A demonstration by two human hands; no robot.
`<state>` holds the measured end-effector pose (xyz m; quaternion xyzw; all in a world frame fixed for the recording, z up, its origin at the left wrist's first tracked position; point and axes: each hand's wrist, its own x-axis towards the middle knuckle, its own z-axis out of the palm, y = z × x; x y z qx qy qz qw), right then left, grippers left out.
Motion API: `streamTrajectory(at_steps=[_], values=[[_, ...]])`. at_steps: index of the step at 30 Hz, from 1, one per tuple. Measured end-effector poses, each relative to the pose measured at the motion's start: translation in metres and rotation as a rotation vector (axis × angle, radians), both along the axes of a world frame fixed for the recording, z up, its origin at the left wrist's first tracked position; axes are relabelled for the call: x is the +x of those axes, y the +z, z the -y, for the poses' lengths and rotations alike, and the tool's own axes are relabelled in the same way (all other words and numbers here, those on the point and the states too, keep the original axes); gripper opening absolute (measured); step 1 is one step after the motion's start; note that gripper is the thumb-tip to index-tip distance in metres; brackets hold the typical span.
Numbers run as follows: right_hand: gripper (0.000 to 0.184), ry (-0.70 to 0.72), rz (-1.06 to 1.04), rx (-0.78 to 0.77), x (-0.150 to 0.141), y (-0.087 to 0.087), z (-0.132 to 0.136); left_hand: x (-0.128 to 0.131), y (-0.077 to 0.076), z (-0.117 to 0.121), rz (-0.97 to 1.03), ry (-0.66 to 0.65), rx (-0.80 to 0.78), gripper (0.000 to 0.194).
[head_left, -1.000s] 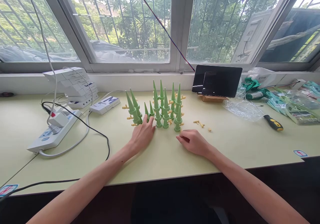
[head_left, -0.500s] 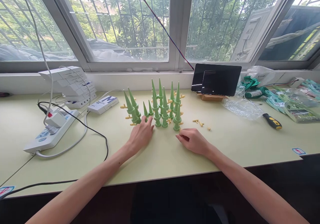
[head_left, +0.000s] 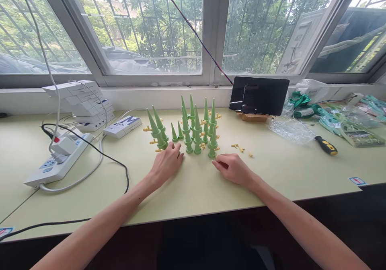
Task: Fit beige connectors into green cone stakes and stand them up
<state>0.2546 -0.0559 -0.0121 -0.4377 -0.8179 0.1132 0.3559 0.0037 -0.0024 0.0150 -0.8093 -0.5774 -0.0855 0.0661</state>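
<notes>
Green plastic plant-watering spikes (head_left: 197,131) stand upright in a cluster, many with small yellow valves (head_left: 147,128) at their sides. My left hand (head_left: 167,159) reaches in at the cluster's left front, fingers bent and apart, beside two short green cones (head_left: 174,133). Its fingertips partly cover what lies below them. My right hand (head_left: 233,167) rests on the table just right of the front spike (head_left: 212,145), thumb and forefinger pinched together. Whatever sits in that pinch is too small to name. Several loose yellow valves (head_left: 240,148) lie behind my right hand.
At left are a power strip (head_left: 60,159), black cable (head_left: 126,177), stacked white boxes (head_left: 87,105) and another white box (head_left: 123,126). A dark tablet (head_left: 262,95) leans at the back. Screwdriver (head_left: 326,145) and plastic bags (head_left: 346,121) lie at right.
The whole view has shifted slightly, so things appear a little further left. Both hands keep nearly the same pose, and the spikes stand as before.
</notes>
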Motion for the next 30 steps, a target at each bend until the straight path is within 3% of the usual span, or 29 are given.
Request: streamTrajectory(at_steps=[4, 11, 16, 30], values=[[0.039, -0.050, -0.063, 0.016, 0.003, -0.001, -0.002, -0.002, -0.004, -0.002, 0.064, -0.047, -0.013, 0.022], [0.041, -0.186, -0.181, 0.075, 0.008, 0.000, -0.006, -0.003, -0.013, -0.004, 0.337, -0.310, -0.070, 0.026], [0.039, -0.210, -0.197, 0.086, 0.009, 0.002, -0.007, 0.000, -0.014, -0.003, 0.409, -0.438, -0.086, 0.029], [0.032, -0.385, -0.247, 0.070, 0.024, 0.008, -0.010, 0.002, -0.016, -0.003, 0.444, -0.488, -0.125, 0.033]])
